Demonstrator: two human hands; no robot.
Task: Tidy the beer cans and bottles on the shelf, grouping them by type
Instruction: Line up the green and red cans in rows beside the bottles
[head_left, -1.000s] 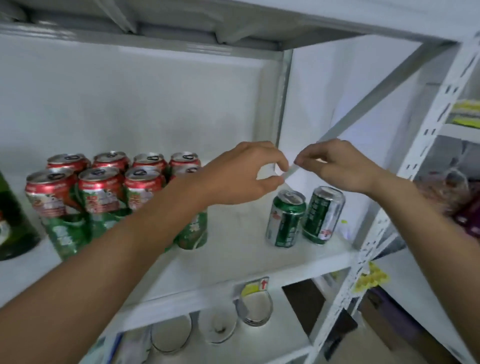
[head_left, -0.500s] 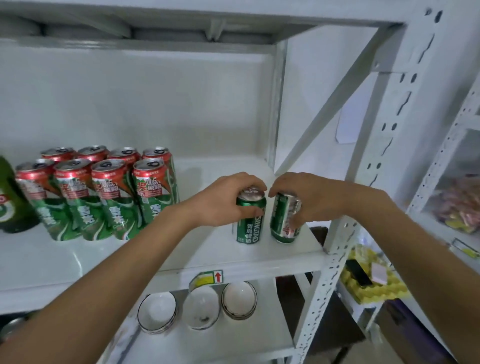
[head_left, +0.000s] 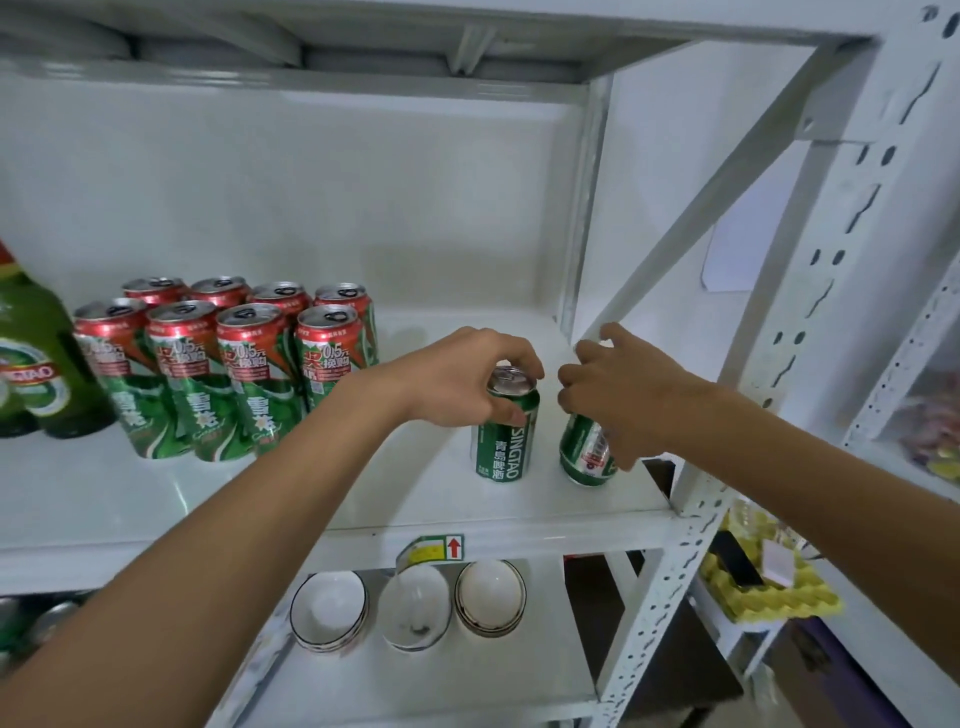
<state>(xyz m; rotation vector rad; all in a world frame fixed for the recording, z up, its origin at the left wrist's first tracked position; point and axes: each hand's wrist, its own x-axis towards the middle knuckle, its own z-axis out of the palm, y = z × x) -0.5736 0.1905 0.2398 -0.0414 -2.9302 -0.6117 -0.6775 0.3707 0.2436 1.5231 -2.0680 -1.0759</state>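
Observation:
On the white shelf (head_left: 363, 499), my left hand (head_left: 462, 379) is shut on the top of an upright green Tsingtao can (head_left: 504, 441). Just to its right, my right hand (head_left: 618, 400) is shut on a second green can (head_left: 584, 457), which leans slightly. A block of several red-and-green tall cans (head_left: 228, 369) stands in two rows at the left. A green Tsingtao bottle (head_left: 36, 364) stands at the far left edge, partly cut off.
The shelf's white upright post (head_left: 769, 395) and diagonal brace (head_left: 691, 218) rise close to the right of the cans. Three bowls (head_left: 410, 605) sit on the lower shelf. A yellow egg tray (head_left: 769, 592) lies lower right. Bare shelf stretches between the two can groups.
Both hands came down from in front of the shelf onto the two green cans and now grip them. The camera view has moved closer and lower.

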